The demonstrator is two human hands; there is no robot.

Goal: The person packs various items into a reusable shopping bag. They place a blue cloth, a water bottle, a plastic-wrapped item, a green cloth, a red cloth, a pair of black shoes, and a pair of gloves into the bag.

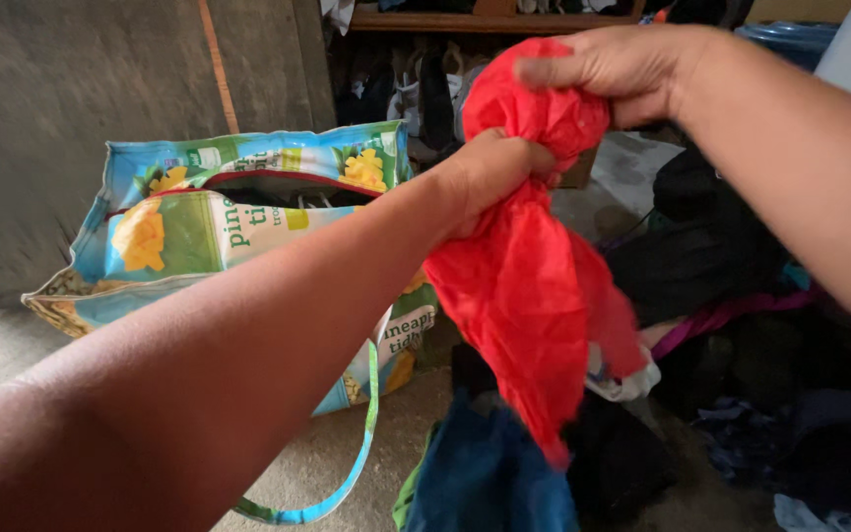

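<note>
A crumpled red cloth (529,286) hangs in the air in front of me, held by both hands. My left hand (490,172) is closed around its middle, squeezing it. Just above it, my right hand (618,69) grips the bunched top of the cloth. The loose lower part dangles down over a pile of clothes.
A large printed shopping bag (199,227) with fruit pictures stands open on the floor at the left, its strap (352,473) trailing forward. Dark clothes (731,325) and a blue garment (485,473) lie heaped on the right. Shoes sit under a wooden shelf (475,20) behind.
</note>
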